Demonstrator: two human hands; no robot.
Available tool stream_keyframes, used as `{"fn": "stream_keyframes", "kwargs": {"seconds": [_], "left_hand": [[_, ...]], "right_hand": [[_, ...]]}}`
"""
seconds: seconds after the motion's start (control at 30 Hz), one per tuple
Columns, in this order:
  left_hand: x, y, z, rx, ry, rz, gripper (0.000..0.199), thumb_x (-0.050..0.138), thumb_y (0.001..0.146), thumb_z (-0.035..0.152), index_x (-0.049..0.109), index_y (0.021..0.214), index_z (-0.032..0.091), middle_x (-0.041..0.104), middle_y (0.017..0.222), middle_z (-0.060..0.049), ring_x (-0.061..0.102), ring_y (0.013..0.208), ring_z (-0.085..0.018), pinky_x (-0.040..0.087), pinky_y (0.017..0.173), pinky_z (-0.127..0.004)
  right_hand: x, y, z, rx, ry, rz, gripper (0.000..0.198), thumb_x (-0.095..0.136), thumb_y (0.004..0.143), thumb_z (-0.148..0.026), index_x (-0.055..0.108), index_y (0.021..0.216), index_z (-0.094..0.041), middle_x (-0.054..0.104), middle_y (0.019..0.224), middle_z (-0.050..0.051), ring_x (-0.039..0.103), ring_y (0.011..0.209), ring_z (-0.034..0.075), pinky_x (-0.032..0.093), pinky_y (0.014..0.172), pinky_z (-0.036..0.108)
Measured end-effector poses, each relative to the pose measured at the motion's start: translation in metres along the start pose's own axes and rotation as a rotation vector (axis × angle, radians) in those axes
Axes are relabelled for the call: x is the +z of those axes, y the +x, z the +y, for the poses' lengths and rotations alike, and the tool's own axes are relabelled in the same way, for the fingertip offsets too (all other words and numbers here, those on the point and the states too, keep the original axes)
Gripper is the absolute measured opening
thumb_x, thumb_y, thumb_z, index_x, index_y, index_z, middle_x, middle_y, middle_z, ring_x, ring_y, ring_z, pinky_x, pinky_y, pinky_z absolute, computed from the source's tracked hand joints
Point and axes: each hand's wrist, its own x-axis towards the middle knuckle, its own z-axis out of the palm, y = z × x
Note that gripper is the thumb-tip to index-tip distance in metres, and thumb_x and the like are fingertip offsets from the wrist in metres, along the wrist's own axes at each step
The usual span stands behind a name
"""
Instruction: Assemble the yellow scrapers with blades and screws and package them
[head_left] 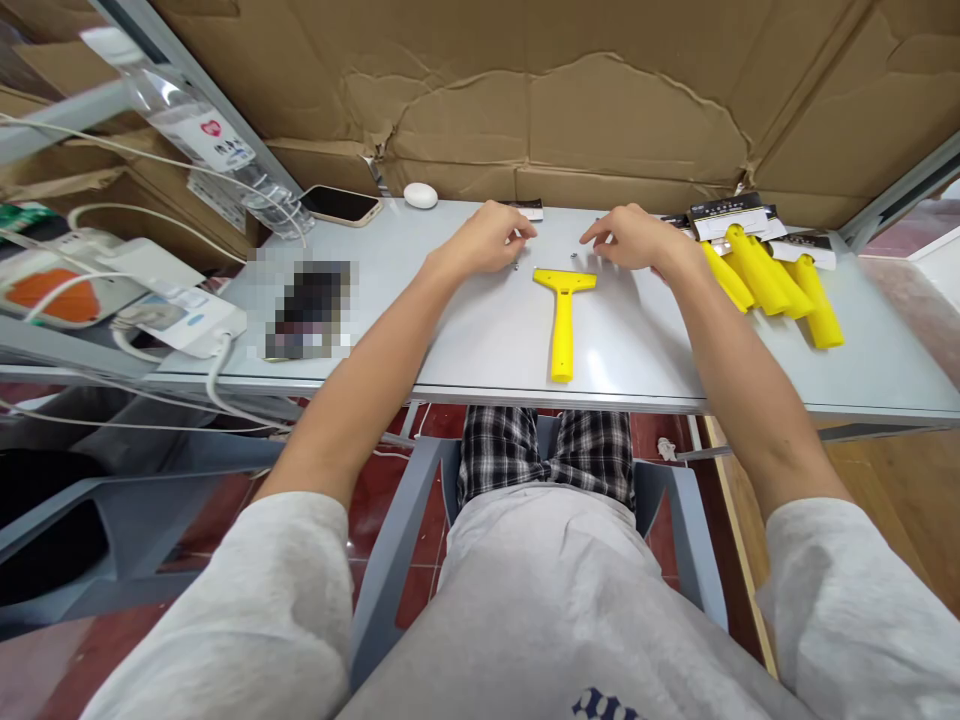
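A yellow scraper (563, 315) lies on the table between my forearms, its wide head pointing away from me and its handle towards me. Beyond it on the left, my left hand (495, 238) hovers with loosely bent fingers apart and nothing visible in them. A tiny metal piece (516, 266), perhaps a screw, is just below those fingertips. My right hand (628, 238) is open, its index finger stretched towards another small metal piece (574, 256) on the tabletop. Behind my left fingers rests a small black-and-white packet (528, 209).
Several yellow scraper handles (759, 272) with black-and-white cards (727, 216) lie to the right. Leftward are a phone (341, 205), a white oval case (420, 195), a blurred dark device (309, 310), a water bottle (202, 130) and a cabled power strip (184, 315). Cardboard (555, 110) walls the back.
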Motion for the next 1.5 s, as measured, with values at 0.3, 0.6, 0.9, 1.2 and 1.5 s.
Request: {"fn": "stream_keyframes", "kwargs": {"seconds": [0.3, 0.6, 0.9, 1.2, 1.5], "left_hand": [[0.002, -0.001, -0.037, 0.008, -0.121, -0.048, 0.039, 0.071, 0.095, 0.029, 0.094, 0.126, 0.033, 0.094, 0.132, -0.006, 0.085, 0.121, -0.033, 0.064, 0.121, -0.052], [0.000, -0.001, -0.039, 0.082, -0.084, -0.067, 0.044, 0.066, 0.090, 0.030, 0.094, 0.124, 0.034, 0.094, 0.134, -0.005, 0.083, 0.127, -0.037, 0.064, 0.121, -0.057], [-0.002, -0.001, -0.037, 0.102, -0.093, -0.092, 0.048, 0.064, 0.090, 0.032, 0.094, 0.127, 0.040, 0.094, 0.133, -0.003, 0.084, 0.130, -0.038, 0.061, 0.126, -0.059], [-0.006, -0.005, -0.024, 0.158, -0.032, -0.071, 0.050, 0.059, 0.093, 0.035, 0.094, 0.128, 0.040, 0.094, 0.134, -0.003, 0.084, 0.128, -0.034, 0.064, 0.122, -0.054], [-0.013, -0.012, -0.007, 0.159, 0.035, -0.111, 0.055, 0.048, 0.102, 0.055, 0.088, 0.139, 0.049, 0.093, 0.133, 0.009, 0.074, 0.130, -0.025, 0.059, 0.128, -0.045]], "right_hand": [[0.033, 0.028, 0.014, -0.124, 0.098, 0.128, 0.049, 0.064, 0.113, -0.046, 0.093, 0.142, -0.019, 0.087, 0.129, 0.012, 0.078, 0.117, 0.028, 0.061, 0.125, 0.045], [0.042, 0.035, 0.020, -0.135, 0.174, 0.157, 0.047, 0.072, 0.108, -0.064, 0.094, 0.123, -0.025, 0.085, 0.126, 0.014, 0.078, 0.120, 0.034, 0.061, 0.126, 0.053], [0.023, 0.011, -0.017, -0.168, 0.170, 0.198, 0.047, 0.063, 0.111, -0.067, 0.090, 0.120, -0.030, 0.081, 0.141, 0.015, 0.076, 0.131, 0.034, 0.061, 0.131, 0.054], [0.028, 0.009, -0.032, -0.309, 0.180, 0.126, 0.048, 0.067, 0.099, -0.076, 0.089, 0.107, -0.035, 0.082, 0.140, 0.010, 0.074, 0.132, 0.034, 0.055, 0.137, 0.057], [0.035, 0.012, -0.029, -0.326, 0.180, 0.123, 0.039, 0.069, 0.102, -0.063, 0.090, 0.112, -0.032, 0.084, 0.137, 0.009, 0.075, 0.134, 0.036, 0.054, 0.138, 0.056]]}}
